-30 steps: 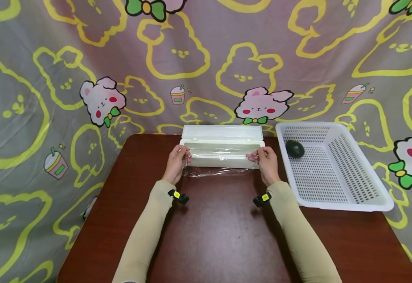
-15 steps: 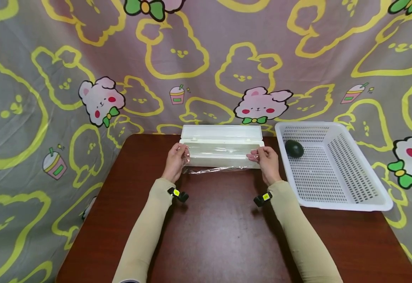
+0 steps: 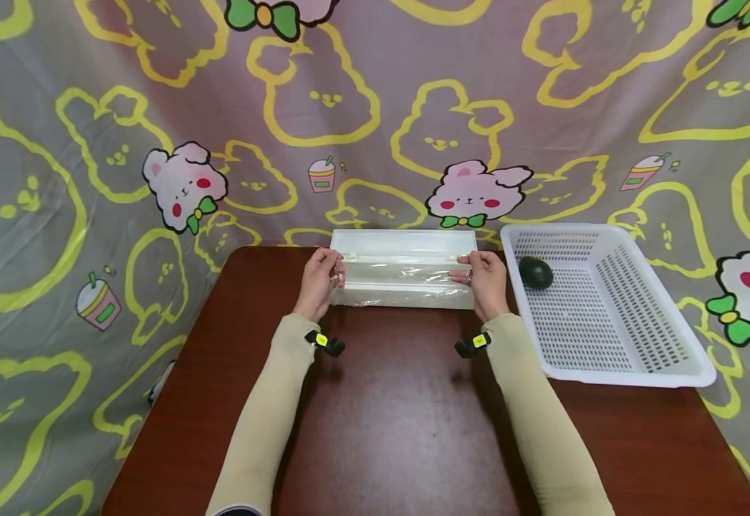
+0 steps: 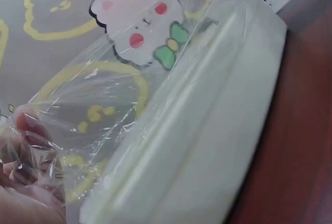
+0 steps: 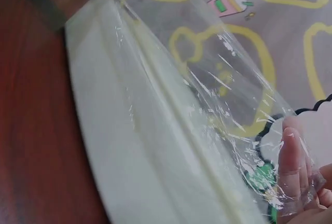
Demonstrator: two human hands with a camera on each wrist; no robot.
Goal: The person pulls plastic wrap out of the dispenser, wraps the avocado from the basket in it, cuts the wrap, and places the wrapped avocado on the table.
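A long white cling film box (image 3: 407, 297) stands at the table's back edge with its lid (image 3: 403, 240) tipped up behind it. Clear cling film (image 4: 98, 99) stretches between both hands, over the box's front and top. My left hand (image 3: 318, 284) pinches the film's left corner beside the box's left end. At the other end my right hand (image 3: 487, 284) pinches the right corner. In the right wrist view the film (image 5: 218, 94) is creased and shiny, bunched around the fingers (image 5: 289, 156) of the right hand.
To the right stands a white slotted plastic basket (image 3: 613, 376) with a dark green avocado-like oval fruit (image 3: 535, 273) in its back left corner. The brown table (image 3: 387, 416) ends against a patterned curtain (image 3: 375, 107) behind the box.
Both hands have risen slightly and moved back toward the lid, still pinching the film. The film's loose lower edge has come up from the table onto the box's front.
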